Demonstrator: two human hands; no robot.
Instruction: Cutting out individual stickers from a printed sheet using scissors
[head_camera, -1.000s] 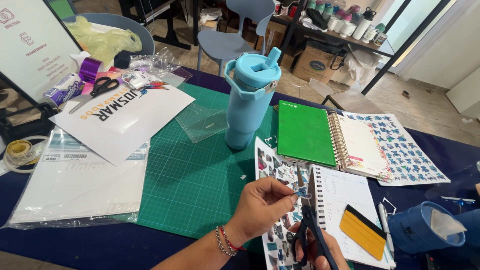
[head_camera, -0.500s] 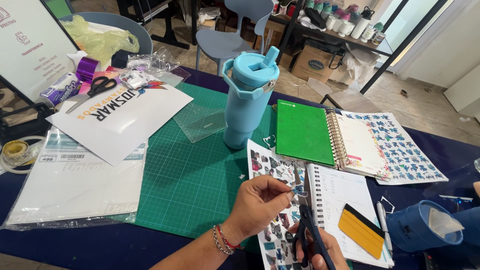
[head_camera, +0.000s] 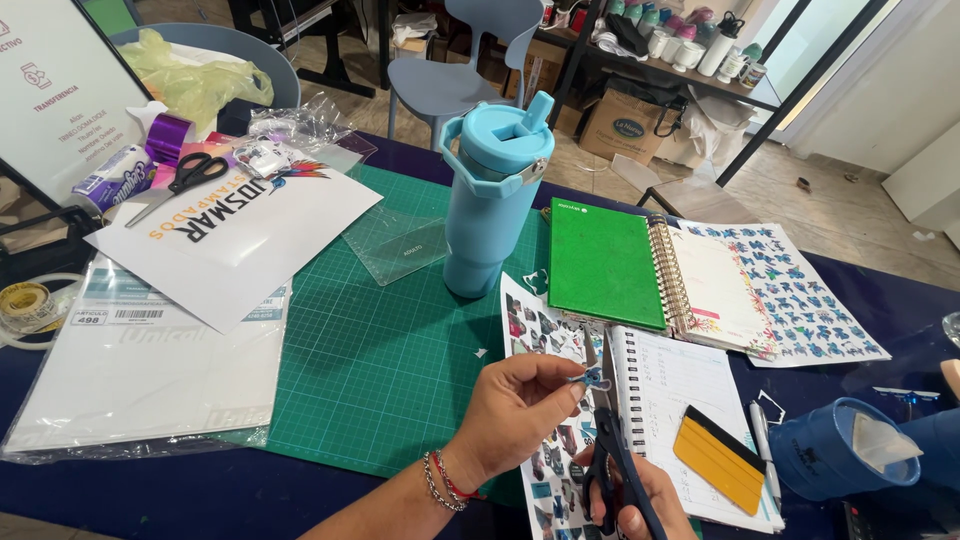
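Note:
My left hand (head_camera: 520, 405) pinches a tiny blue sticker cut-out (head_camera: 594, 378) between thumb and fingertips. My right hand (head_camera: 640, 500), low at the frame's bottom edge and partly cut off, grips black-handled scissors (head_camera: 610, 440) whose blades point up toward the cut-out. Both hands hover over a printed sticker sheet (head_camera: 545, 345) that lies partly on the green cutting mat (head_camera: 380, 360) and beside a white spiral notebook (head_camera: 680, 385).
A tall light-blue tumbler (head_camera: 490, 195) stands on the mat. A green notebook (head_camera: 600, 262) and an open planner (head_camera: 720, 290) lie to the right, with a yellow squeegee (head_camera: 718, 458) and blue roll (head_camera: 835, 450). White sheets (head_camera: 235, 235), spare scissors (head_camera: 180, 180) and tape (head_camera: 25, 300) sit left.
My left hand has lifted the small blue cut-out slightly off the sticker sheet, and the scissors stay just under it. The view has shifted a little.

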